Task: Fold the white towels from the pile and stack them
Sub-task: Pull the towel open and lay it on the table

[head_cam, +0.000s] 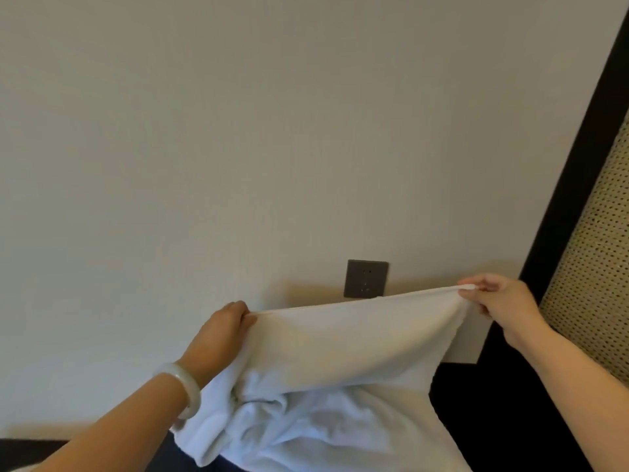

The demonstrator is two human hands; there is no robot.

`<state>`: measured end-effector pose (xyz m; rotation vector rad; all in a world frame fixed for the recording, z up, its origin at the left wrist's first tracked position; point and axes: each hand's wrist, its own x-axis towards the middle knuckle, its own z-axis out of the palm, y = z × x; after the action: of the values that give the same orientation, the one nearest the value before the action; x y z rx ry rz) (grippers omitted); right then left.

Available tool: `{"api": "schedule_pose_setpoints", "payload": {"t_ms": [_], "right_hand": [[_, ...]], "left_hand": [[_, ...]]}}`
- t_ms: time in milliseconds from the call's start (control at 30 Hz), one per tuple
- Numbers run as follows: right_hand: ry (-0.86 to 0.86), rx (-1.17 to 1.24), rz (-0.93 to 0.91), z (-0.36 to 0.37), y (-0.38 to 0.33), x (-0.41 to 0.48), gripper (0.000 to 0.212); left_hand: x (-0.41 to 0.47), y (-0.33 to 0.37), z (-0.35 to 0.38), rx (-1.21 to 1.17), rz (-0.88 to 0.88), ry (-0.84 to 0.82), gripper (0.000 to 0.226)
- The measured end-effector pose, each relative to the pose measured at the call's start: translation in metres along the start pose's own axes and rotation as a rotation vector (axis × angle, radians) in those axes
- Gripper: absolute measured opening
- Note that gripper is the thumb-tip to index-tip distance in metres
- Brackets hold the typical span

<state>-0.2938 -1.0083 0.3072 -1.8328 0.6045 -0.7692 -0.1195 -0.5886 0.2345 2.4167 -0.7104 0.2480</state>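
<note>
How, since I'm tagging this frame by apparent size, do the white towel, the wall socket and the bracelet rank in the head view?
1. The white towel, by far.
2-3. The wall socket and the bracelet look alike. The bracelet is nearer the camera and half hidden, so they stay unranked.

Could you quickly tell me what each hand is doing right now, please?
Left hand: grips one top corner of the white towel.
Right hand: pinches the other top corner, so the edge between the hands is stretched.
</note>
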Motion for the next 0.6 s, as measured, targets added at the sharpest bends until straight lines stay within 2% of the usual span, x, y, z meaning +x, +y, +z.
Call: {"api": "schedule_pose_setpoints", "payload": {"t_ms": [133,233,267,333,400,500,533,600], "right_hand": [[0.016,0.172,0.129,0.004,-0.009,0.007,0.019],[-0.03,0.15,0.159,0.02,-0.015,0.001,0.024],[-0.074,0.113,0.147,0.025,-0.014,-0.002,0.024],[-0.124,0.069,0.138,0.026,-0.01,-0.008,0.022],[-0.087,0.096,0.163,0.01,-0.006,-0.007,0.017],[-0.055,0.156,0.195,-0.02,-0.005,0.001,0.007],[-0.062,0.144,0.197,-0.026,-0.007,0.004,0.007],[-0.073,0.13,0.199,-0.028,-0.018,0.011,0.008]], "left_hand": [[0.011,0.016,0.006,-0.149,-0.085,0.041,0.023],[0.016,0.03,0.01,-0.211,-0.109,0.074,0.013],[0.017,0.032,0.013,-0.197,-0.113,0.054,0.007],[0.018,0.03,0.013,-0.078,-0.103,-0.034,0.017],[0.015,0.02,0.003,0.008,-0.075,-0.154,0.021],[0.011,0.009,-0.027,-0.01,0.044,-0.346,0.015],[0.014,0.011,-0.035,0.024,0.087,-0.365,0.013],[0.032,0.022,-0.051,0.141,0.16,-0.293,0.014]]}}
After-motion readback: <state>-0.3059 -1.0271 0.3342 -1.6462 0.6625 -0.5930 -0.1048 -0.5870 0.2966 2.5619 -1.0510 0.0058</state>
